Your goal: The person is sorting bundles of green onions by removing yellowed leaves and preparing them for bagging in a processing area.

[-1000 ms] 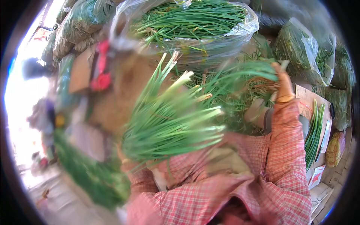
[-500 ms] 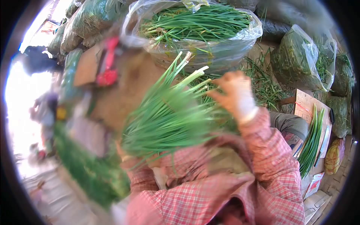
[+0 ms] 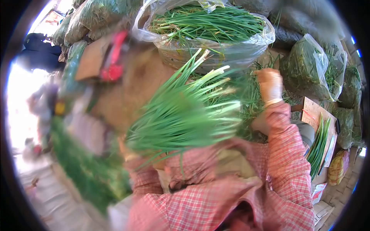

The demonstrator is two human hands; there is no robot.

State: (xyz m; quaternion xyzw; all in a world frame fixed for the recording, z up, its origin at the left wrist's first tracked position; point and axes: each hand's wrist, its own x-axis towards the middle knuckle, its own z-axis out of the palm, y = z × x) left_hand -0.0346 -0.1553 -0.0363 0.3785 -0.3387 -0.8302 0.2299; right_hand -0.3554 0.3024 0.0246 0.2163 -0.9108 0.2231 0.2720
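A large loose bundle of garlic chives lies across my lap area, its pale stem ends fanned to the right and its green tips to the left. My left hand grips the bundle at the leafy end; leaves and blur cover most of its fingers. Out to the right of the stems is my right hand, in a pale glove, its fingers curled closed and blurred. Whatever it may hold cannot be made out. Scattered green trimmings lie below and left of it.
A clear plastic bag heaped with chives stands ahead. More filled bags are at the right. A small bunch of chives rests on a wooden board. A pink-red object lies beside cardboard at left.
My right hand has moved away from the stem ends, to the right and slightly up, and its fingers have curled in. The stem ends now spread wider. My left hand stays at the bundle.
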